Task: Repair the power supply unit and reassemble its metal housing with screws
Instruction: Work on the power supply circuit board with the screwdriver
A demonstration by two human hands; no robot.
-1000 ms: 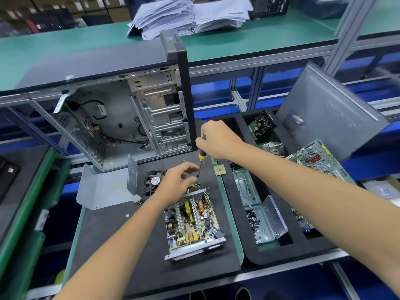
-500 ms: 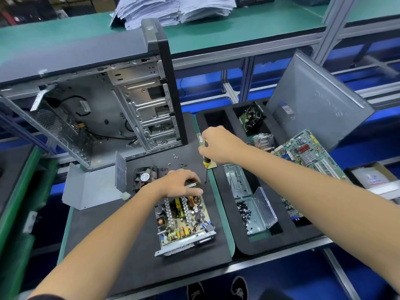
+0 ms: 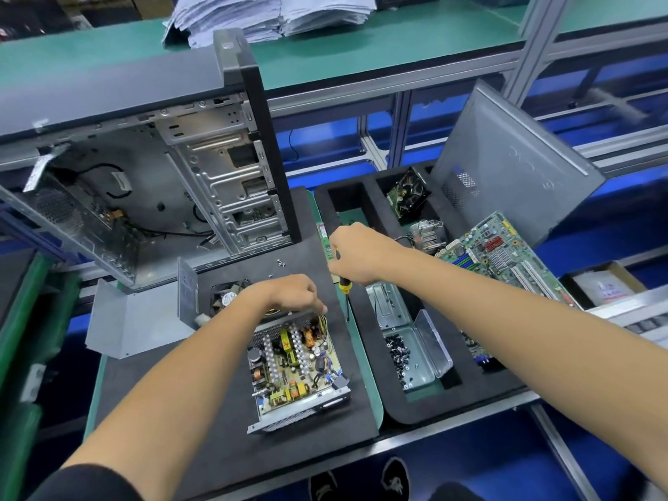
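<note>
1. Bare metal and live-looking parts: the power supply unit [image 3: 294, 370] lies open on the black tabletop [image 3: 202, 421] mat; your left hand [image 3: 289, 294] curls at its far edge, near yellow wires it could snag.
2. Your right hand [image 3: 356, 253] grips the screwdriver [image 3: 345, 291] tip-down beside the unit; a slip could gouge the board.
3. Loose screws [image 3: 281, 262] behind could roll away.

**Electronics repair workstation on a production-style bench line**

Landmark: the open grey steel desktop computer case [image 3: 151, 197], side panel off, lying on a black foam work mat [image 3: 224, 421]. Behind the case, a green-topped upper shelf [image 3: 415, 41] on aluminium framing carries stacks of white paper forms [image 3: 267, 16]. Right of the case, a black foam tray with cut-out compartments [image 3: 426, 410] holds a green motherboard [image 3: 499, 254], a small finned heatsink [image 3: 428, 233] and an open clear plastic box of dark screws [image 3: 408, 356]. The removed grey case side panel [image 3: 513, 168] leans at the tray's far end. In front of the case, a bare power supply circuit board in its metal base [image 3: 292, 363].
</note>
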